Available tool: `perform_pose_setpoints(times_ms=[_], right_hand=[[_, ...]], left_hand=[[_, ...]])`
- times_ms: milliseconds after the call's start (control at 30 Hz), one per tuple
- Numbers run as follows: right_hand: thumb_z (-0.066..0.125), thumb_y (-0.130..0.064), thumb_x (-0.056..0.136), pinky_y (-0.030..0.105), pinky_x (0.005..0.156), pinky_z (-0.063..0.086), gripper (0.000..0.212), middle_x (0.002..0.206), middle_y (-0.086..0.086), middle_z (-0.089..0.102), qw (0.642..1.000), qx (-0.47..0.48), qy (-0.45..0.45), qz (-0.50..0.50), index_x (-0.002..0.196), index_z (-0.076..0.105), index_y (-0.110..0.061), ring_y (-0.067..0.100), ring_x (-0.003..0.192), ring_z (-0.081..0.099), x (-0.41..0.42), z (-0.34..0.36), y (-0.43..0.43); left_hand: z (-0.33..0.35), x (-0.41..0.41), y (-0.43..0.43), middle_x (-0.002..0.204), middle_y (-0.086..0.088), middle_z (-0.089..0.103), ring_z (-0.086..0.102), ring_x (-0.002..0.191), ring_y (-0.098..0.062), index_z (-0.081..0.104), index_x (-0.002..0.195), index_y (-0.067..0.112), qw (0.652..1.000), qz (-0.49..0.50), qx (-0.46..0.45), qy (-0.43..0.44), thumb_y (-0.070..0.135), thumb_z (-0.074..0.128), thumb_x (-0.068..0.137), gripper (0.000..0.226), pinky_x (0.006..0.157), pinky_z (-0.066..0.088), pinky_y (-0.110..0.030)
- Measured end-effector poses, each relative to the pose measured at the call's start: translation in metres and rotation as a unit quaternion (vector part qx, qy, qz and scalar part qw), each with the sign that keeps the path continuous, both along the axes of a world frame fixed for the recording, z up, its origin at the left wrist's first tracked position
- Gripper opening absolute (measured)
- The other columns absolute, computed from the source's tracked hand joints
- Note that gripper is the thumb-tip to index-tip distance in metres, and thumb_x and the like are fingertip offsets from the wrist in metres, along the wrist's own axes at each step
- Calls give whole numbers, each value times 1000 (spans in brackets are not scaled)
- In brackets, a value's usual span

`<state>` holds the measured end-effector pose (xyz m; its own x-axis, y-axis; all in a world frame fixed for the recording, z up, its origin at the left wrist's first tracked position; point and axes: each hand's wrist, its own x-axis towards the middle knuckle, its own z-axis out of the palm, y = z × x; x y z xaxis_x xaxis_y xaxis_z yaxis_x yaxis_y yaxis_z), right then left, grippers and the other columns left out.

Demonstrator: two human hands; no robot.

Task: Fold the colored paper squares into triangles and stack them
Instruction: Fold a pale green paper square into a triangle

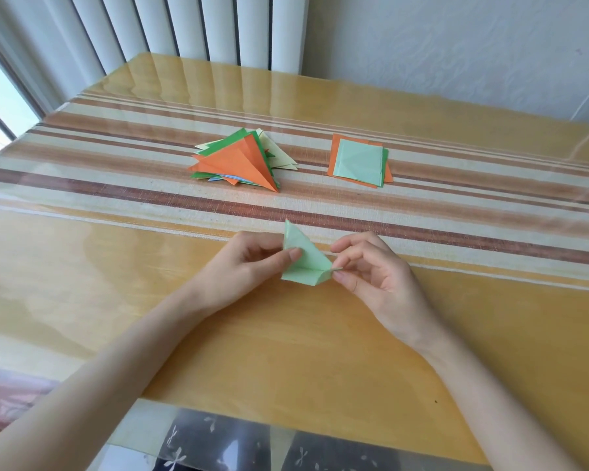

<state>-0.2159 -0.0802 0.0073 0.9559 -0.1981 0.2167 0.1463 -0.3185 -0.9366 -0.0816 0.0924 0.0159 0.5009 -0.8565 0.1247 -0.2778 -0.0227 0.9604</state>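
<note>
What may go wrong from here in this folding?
The right hand pinches only a corner of the light green paper, so its edges may slip and the crease come out crooked. The pile of folded triangles lies splayed and uneven; one more on top might slide off.

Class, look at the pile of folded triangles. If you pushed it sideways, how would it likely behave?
The pile of folded triangles would probably fan out rather than slide as one: its sheets already lie askew, edges poking out. It is likely very light, being thin paper. The glossy table cover may let it skid easily.
</note>
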Motion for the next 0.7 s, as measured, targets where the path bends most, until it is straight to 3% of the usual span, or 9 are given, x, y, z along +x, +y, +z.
perform_pose_setpoints(times_ms=[100, 233, 300, 367, 433, 567, 700], right_hand=[[64, -15, 84, 22, 87, 45, 11, 107, -9, 52, 1000, 9, -13, -5, 87, 66, -26, 14, 96, 59, 0, 1, 2], [64, -28, 84, 27, 87, 46, 3, 104, -16, 51, 1000, 16, -8, -10, 85, 66, -28, 12, 102, 55, 1, 2, 7], [65, -26, 84, 31, 86, 48, 7, 102, -13, 51, 999, 20, -28, -41, 87, 64, -32, 14, 101, 55, 4, 2, 11], [66, -14, 84, 36, 80, 50, 27, 100, -5, 53, 996, 47, -46, -53, 92, 55, -37, 20, 92, 59, 5, 3, 14], [65, -2, 85, 32, 74, 52, 41, 96, -6, 59, 993, 98, -35, -58, 98, 47, -37, 17, 79, 63, 4, 6, 16], [63, 1, 88, 20, 58, 45, 32, 73, 0, 69, 988, 125, 37, -86, 107, 49, -20, 14, 55, 55, 2, 13, 14], [64, -9, 80, 20, 50, 38, 32, 62, 8, 62, 976, 196, 57, -72, 106, 49, -21, 16, 48, 48, 1, 16, 9]], left_hand=[[-3, -1, -8, 69, -6, 53, 43, 60, -9, 62, 89, -10, 997, 52, -24, 59, 26, 58, 94, 37, 55, 34, -19], [0, -10, -19, 65, 12, 62, 51, 55, 2, 64, 89, 1, 990, 77, -48, 108, 9, 54, 94, 14, 54, 38, -9], [0, -13, -22, 72, 3, 64, 56, 63, -5, 63, 89, 1, 986, 72, -62, 134, 14, 56, 90, 15, 58, 44, -13], [-1, -14, -22, 82, -12, 64, 60, 75, -17, 63, 89, 1, 983, 71, -68, 156, 20, 58, 86, 19, 68, 52, -22], [-1, -13, -21, 83, -17, 62, 60, 78, -20, 63, 88, 1, 980, 71, -70, 171, 20, 58, 85, 20, 71, 55, -24], [0, -12, -20, 81, -8, 68, 64, 78, -16, 64, 87, 6, 981, 59, -62, 176, 19, 58, 85, 15, 73, 55, -26], [0, -14, -19, 81, 2, 72, 67, 77, -10, 64, 94, 4, 982, 42, -56, 175, 16, 56, 86, 16, 68, 53, -21]])
